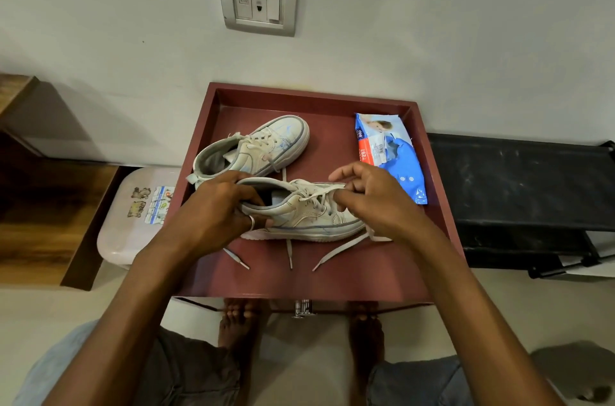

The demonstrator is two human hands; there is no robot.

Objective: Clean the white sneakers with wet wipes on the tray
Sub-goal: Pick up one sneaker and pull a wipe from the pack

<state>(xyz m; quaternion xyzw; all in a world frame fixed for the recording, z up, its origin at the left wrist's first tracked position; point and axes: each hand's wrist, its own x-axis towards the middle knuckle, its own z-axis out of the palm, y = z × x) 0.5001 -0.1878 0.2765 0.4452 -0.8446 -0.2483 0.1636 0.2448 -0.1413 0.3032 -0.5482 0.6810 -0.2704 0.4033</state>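
Observation:
Two dirty white sneakers lie on a dark red tray. The far sneaker sits at the back left, toe pointing right. The near sneaker is in the middle of the tray. My left hand grips its heel and collar, thumb inside the opening. My right hand pinches its white laces over the tongue. Loose lace ends trail onto the tray in front. A blue pack of wet wipes lies at the tray's right side, just behind my right hand.
The tray stands against a grey wall with a socket plate. A pale plastic stool is left of the tray, wooden furniture beyond it. A black rack is on the right. My bare feet are under the tray's front edge.

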